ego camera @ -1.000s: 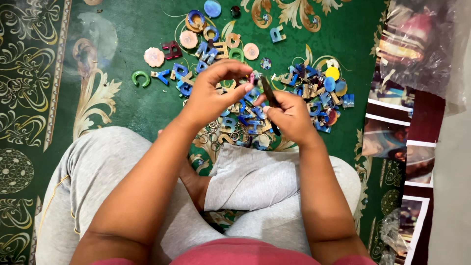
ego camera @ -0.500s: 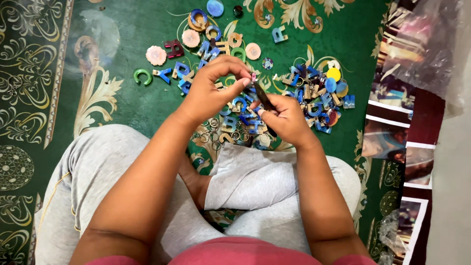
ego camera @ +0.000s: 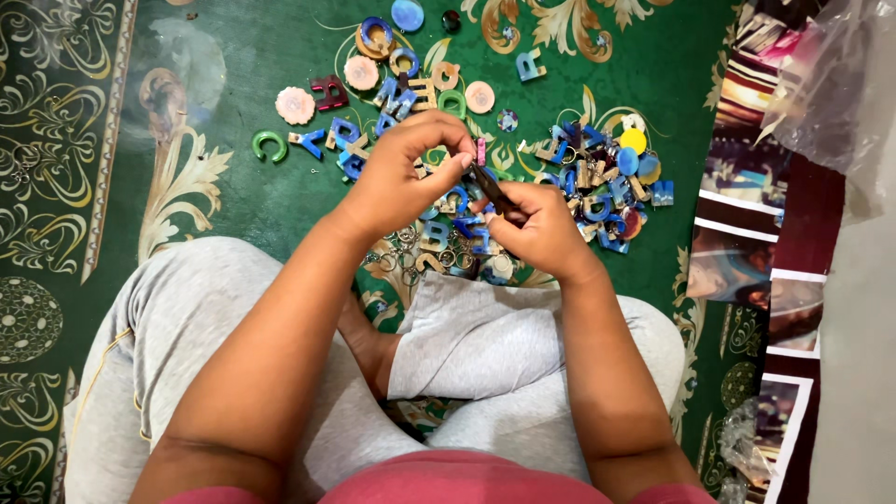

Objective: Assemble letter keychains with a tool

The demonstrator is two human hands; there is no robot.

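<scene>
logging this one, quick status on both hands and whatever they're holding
Left hand pinches a small pink piece in its fingers. Right hand grips a dark slim tool, tip at the piece. Letter charms and metal rings spread on green carpet beneath.

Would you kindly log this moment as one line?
left hand: pinching small pink piece | right hand: holding dark tool | below: letter charms on green carpet

Home floor: patterned green carpet (ego camera: 233,196)
</scene>
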